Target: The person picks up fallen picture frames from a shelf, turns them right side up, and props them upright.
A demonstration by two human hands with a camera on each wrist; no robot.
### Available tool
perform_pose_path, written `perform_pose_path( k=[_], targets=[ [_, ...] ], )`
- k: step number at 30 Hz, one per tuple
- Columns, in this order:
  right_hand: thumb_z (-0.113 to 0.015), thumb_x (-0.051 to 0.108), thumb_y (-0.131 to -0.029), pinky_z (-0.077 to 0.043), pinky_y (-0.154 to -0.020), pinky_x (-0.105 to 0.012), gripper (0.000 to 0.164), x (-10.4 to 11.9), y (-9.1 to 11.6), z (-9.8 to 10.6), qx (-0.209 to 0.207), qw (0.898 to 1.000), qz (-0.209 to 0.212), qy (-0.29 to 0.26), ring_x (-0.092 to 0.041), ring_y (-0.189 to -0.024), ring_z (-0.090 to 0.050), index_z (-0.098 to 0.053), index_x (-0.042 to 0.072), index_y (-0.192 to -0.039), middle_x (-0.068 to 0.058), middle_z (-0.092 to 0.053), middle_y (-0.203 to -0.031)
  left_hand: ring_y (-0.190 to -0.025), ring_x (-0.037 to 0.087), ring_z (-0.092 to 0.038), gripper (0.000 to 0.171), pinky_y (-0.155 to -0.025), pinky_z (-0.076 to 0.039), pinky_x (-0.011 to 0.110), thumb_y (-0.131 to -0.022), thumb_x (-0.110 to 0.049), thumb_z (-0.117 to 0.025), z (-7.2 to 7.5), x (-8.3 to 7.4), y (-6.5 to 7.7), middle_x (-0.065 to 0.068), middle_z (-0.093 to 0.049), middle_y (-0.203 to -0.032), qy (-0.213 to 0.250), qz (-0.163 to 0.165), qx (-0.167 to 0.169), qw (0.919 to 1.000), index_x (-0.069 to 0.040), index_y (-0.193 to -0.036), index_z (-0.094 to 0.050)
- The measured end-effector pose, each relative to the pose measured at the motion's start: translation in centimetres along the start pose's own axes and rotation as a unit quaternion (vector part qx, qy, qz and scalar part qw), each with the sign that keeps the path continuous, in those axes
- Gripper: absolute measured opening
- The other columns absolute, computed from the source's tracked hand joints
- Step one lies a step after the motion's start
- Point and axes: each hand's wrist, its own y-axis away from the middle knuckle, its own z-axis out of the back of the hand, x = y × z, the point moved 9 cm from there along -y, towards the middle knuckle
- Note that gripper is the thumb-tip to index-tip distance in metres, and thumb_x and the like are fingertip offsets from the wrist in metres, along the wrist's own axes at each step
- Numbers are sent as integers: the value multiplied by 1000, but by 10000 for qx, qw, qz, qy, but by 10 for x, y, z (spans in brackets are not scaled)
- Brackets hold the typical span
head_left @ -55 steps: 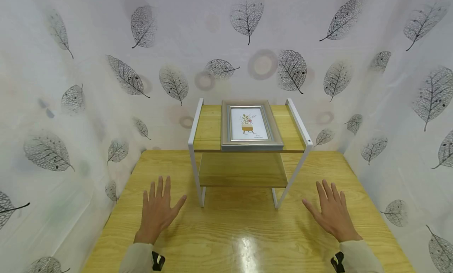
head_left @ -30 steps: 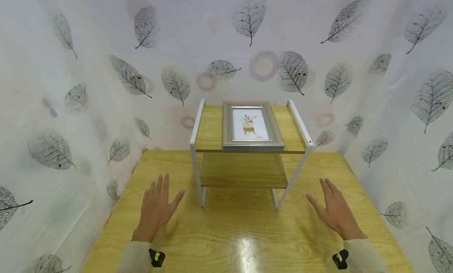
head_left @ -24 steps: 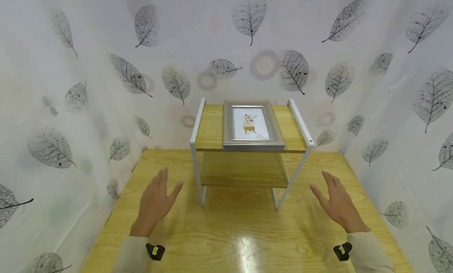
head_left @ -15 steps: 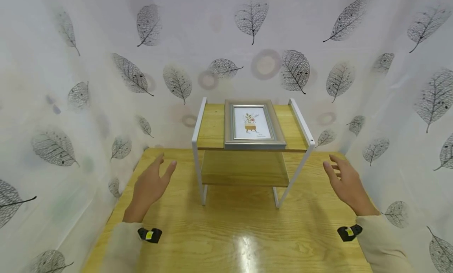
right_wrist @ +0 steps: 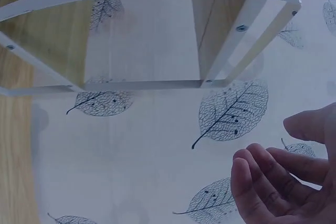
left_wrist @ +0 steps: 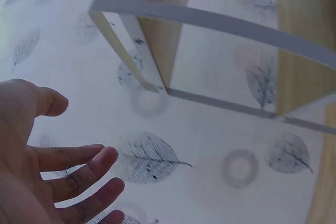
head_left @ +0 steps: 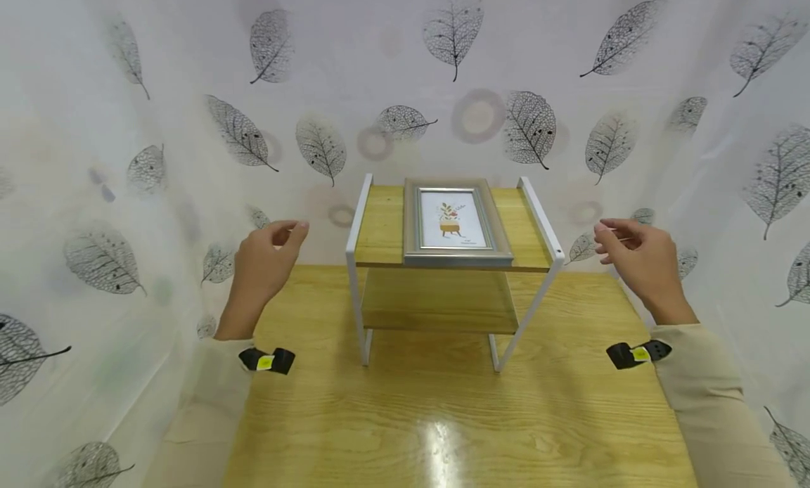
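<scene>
My left hand (head_left: 262, 263) is raised left of a small two-tier shelf (head_left: 380, 224), fingers loosely bent with nothing in them. On the other side my right hand (head_left: 645, 259) hovers at a similar height, also holding nothing. The shelf has wooden boards and white metal side frames. A picture frame (head_left: 496, 224) with a beige and silver border lies flat on its top board, its print showing a plant in an orange pot. In the left wrist view the thumb and fingers (left_wrist: 84, 177) stand apart below the shelf's side frame. The right wrist view shows fingers (right_wrist: 262, 182) gently curved.
The shelf stands on a wooden table (head_left: 436, 418). Behind and at both sides hangs a pale curtain (head_left: 405, 45) printed with dark leaf skeletons. The lower board (head_left: 439, 302) of the shelf bears nothing visible. Black wrist straps (head_left: 266, 360) sit over both sleeves.
Both hands have risen from low over the table to about the height of the shelf's top, moving slightly outward, and their fingers have gone from straight to loosely bent. Shelf and picture frame stay put.
</scene>
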Motion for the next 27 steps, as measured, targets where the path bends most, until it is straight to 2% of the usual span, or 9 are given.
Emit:
perform_pose_path(
  k=[2, 3, 8, 12, 14, 16, 18, 24, 27],
  targets=[
    [-62, 36, -101, -51, -58, -12, 47, 10, -8, 1, -63, 10000, 7, -13, 8, -64, -62, -67, -2, -128, 27, -60, -83, -113, 40, -60, 62, -96, -43, 63, -102, -57, -46, 2, -13, -6, 20, -68, -119, 9, -116, -35, 9999, -8, -136, -64],
    [-62, 36, -101, -51, -58, -12, 46, 15, -12, 1, -69, 10000, 21, -43, 7, -65, -62, -68, -1, -127, 26, -60, -83, -112, 39, -61, 60, -96, -43, 63, -102, -55, -48, 2, -19, -8, 19, -69, -118, 25, -177, -55, 9998, -7, -135, -65],
    [-62, 38, -100, -49, -58, -13, 46, 41, -28, -4, 56, 9999, 103, 77, 8, -66, -60, -69, 0, -127, 1, -69, -94, -105, 35, -64, 50, -90, -48, 56, -102, -46, -55, -1, -51, -20, 17, -71, -112, 136, -482, -111, 9987, -7, -130, -69],
    [-62, 39, -100, -46, -58, -16, 46, 61, -36, -11, 203, 9993, 256, 179, 9, -66, -59, -70, 2, -125, -6, -71, -96, -109, 35, -63, 45, -91, -48, 53, -102, -40, -57, -9, -75, -27, 15, -72, -111, 10, -574, -47, 9983, -7, -130, -68],
    [-62, 40, -100, -45, -58, -18, 45, 71, -38, -15, 253, 9987, 360, 242, 9, -66, -59, -72, 4, -123, -7, -72, -96, -114, 37, -59, 45, -97, -44, 54, -101, -40, -57, -15, -85, -30, 13, -73, -111, -163, -626, 7, 9979, -8, -130, -68],
    [-61, 41, -100, -45, -58, -20, 44, 79, -40, -21, 351, 9978, 459, 310, 7, -66, -59, -73, 4, -122, -14, -73, -99, -118, 39, -55, 45, -101, -40, 54, -101, -40, -58, -21, -96, -31, 11, -73, -111, -349, -719, 68, 9968, -8, -130, -69],
    [-60, 41, -101, -45, -58, -22, 44, 87, -42, -28, 491, 9964, 555, 404, 2, -68, -60, -73, 5, -121, -18, -73, -100, -119, 40, -52, 45, -102, -37, 55, -100, -41, -59, -28, -104, -32, 8, -73, -110, -543, -805, 142, 9952, -8, -129, -70],
    [-61, 37, -101, -49, -65, -35, 42, 109, -42, -56, 1181, 9886, 783, 508, -28, -85, -67, -73, 2, -121, -23, -71, -110, -113, 38, -50, 42, -98, -36, 55, -100, -41, -58, -45, -122, -29, 5, -73, -109, -929, -956, 451, 9901, -10, -125, -72],
    [-60, 36, -102, -51, -66, -39, 42, 116, -40, -71, 1562, 9812, 858, 747, -34, -90, -67, -72, 1, -123, -24, -71, -111, -110, 36, -49, 42, -96, -36, 52, -101, -42, -55, -54, -126, -27, 3, -72, -109, -1142, -937, 631, 9870, -12, -125, -72]
  ],
)
